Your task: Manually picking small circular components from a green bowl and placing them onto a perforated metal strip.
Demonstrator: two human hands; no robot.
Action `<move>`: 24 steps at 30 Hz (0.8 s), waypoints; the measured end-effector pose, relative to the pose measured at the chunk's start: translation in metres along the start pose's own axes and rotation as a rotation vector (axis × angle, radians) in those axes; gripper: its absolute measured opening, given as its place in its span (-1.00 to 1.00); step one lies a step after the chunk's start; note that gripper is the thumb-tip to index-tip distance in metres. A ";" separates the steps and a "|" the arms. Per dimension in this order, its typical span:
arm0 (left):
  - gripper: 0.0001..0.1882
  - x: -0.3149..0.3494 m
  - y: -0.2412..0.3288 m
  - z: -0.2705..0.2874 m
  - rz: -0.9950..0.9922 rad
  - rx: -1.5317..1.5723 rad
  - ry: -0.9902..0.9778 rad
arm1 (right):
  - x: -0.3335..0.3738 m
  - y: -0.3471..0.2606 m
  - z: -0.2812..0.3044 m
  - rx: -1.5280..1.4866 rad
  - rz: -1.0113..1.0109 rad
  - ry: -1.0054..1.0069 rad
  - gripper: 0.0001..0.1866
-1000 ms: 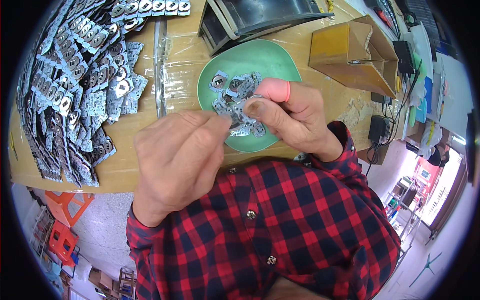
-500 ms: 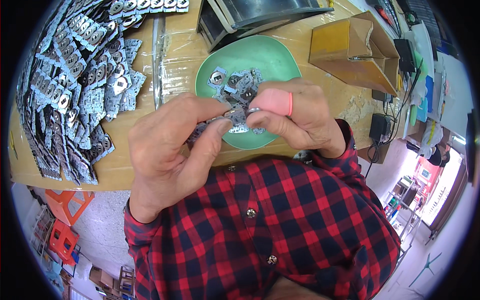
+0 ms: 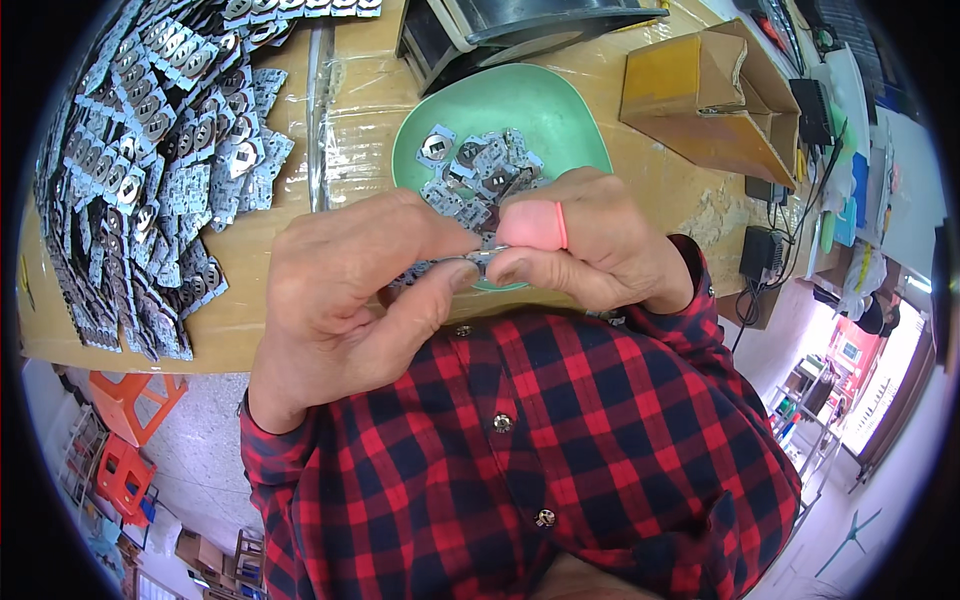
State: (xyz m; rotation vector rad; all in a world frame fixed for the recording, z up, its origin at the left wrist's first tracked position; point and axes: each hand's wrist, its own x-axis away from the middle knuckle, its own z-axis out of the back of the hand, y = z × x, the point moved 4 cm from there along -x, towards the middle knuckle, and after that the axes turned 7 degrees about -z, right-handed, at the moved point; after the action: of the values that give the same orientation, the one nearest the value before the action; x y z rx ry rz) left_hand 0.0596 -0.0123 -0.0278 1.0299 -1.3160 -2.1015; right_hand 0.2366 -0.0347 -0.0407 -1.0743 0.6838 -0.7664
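Observation:
My left hand [image 3: 350, 290] is closed, thumb and forefinger pinching a strip of small circuit boards [image 3: 412, 272] that is mostly hidden beneath the fingers. My right hand [image 3: 590, 240], a pink finger cot [image 3: 533, 225] on its forefinger, pinches the strip's other end, where a thin silver edge [image 3: 488, 254] shows between the fingertips. Both hands meet over the near rim of a green bowl [image 3: 530, 95]. Loose circuit boards [image 3: 485, 170] lie piled inside it, some carrying round silver coin-cell parts.
Joined circuit-board strips [image 3: 170, 150] cover the table's left side in a large heap. Behind the bowl stands a black bin-like container [image 3: 520, 35]. A cardboard box [image 3: 690, 90] sits to the right, near black power adapters [image 3: 762, 252] and cables. Orange stools [image 3: 135, 405] are on the floor at lower left.
The hands have come together and lowered slightly toward my body. The silver round edge at the right fingertips, tilted and apart before, now lies level against the left fingertips.

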 end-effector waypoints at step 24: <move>-0.66 0.010 -0.003 -0.010 -0.256 -0.296 0.290 | 0.000 0.006 -0.001 -0.255 -0.396 0.201 -0.75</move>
State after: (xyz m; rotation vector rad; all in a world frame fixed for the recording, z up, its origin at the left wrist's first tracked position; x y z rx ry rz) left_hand 0.0614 -0.0233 -0.0366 1.3625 -0.7410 -2.1412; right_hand 0.2368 -0.0336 -0.0462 -1.4010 0.7631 -1.1624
